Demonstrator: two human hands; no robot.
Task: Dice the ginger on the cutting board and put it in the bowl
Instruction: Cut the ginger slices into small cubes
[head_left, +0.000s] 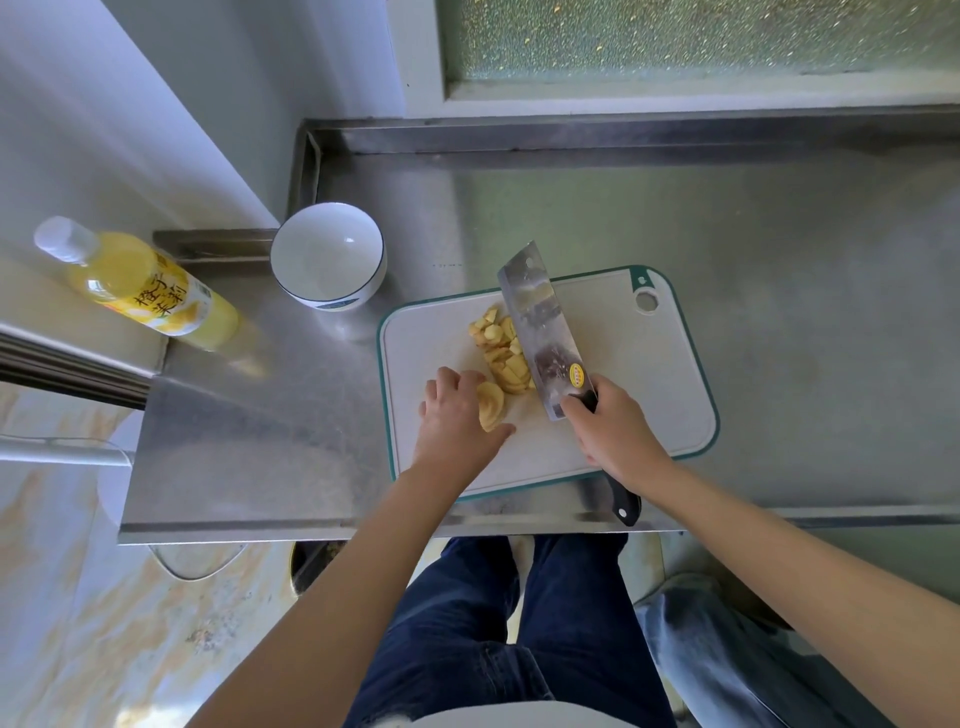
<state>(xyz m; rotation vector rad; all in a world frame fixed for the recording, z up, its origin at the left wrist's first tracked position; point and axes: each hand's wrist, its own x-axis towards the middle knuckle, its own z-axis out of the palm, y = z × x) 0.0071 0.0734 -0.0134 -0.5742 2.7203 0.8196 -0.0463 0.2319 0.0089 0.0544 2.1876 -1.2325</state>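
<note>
A white cutting board (639, 364) with a green rim lies on the steel counter. Pale yellow ginger pieces (501, 348) form a row on it, several diced, with a stack of uncut slices (491, 408) at the near end. My left hand (454, 415) presses on that stack with curled fingers. My right hand (613, 426) grips the black handle of a cleaver (543, 322), whose blade stands against the right side of the ginger row. A white bowl (328, 255) with a dark rim stands empty to the left beyond the board.
A bottle of yellow liquid (140, 286) stands at the counter's left end. The steel counter (779, 249) has a raised back edge below a frosted window. Its front edge runs just under the cleaver handle. My legs and another person's leg show below.
</note>
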